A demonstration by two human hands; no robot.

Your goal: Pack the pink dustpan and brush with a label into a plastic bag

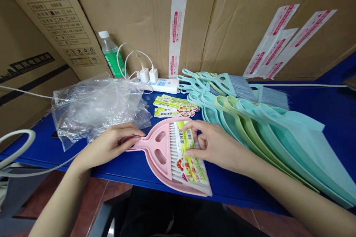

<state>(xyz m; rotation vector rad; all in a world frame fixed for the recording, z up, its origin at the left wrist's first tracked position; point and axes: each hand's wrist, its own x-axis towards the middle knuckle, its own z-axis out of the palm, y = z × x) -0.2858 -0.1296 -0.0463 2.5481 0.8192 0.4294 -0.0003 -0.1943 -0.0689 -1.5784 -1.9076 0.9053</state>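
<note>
A pink hand brush (pixel 166 163) with white bristles lies in a pink dustpan (pixel 152 163) near the table's front edge. My left hand (pixel 107 144) is closed round their two handles, which point left. Across the bristles lies a yellow-green and white label card (pixel 191 170) printed with mushrooms. My right hand (pixel 215 142) has its fingers curled at the card's right edge, thumb and fingertips gripping it. Behind the dustpan, several similar label cards (pixel 174 106) are spread on the table.
Nested blue and green dustpans (pixel 278 133) extend along the right, with matching brushes (pixel 222 83) behind them. Clear plastic bags (pixel 97 103) are heaped at left. A power strip (pixel 167 86) with chargers and a green-labelled bottle (pixel 113 57) stand before large cardboard boxes (pixel 139 14).
</note>
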